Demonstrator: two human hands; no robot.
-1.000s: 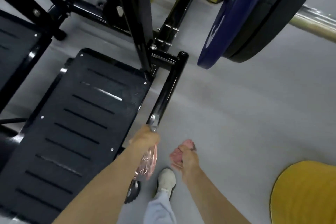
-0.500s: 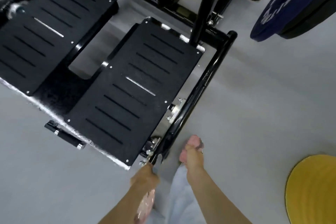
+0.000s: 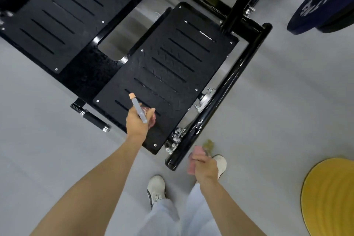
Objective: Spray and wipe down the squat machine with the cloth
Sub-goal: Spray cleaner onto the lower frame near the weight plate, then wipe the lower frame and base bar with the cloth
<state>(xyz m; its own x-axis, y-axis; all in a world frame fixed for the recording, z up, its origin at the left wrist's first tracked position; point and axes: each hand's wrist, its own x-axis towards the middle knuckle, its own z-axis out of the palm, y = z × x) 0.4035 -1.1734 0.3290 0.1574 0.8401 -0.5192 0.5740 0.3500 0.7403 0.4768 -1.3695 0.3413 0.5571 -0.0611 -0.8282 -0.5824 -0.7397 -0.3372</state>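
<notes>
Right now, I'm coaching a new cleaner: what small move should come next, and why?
Probably squeeze the spray bottle once: the left hand holds it with the nozzle over the near end of the black footplate, while the right hand grips the pink cloth off to the side.

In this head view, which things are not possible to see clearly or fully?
All in the head view.
Spray bottle: the left hand covers its body, so the liquid level is hidden.
Cloth: blurred, mostly inside the right hand.
Blue weight plate: cut by the top and right edges; lettering unreadable.
Squat machine: uprights leave the top edge.
</notes>
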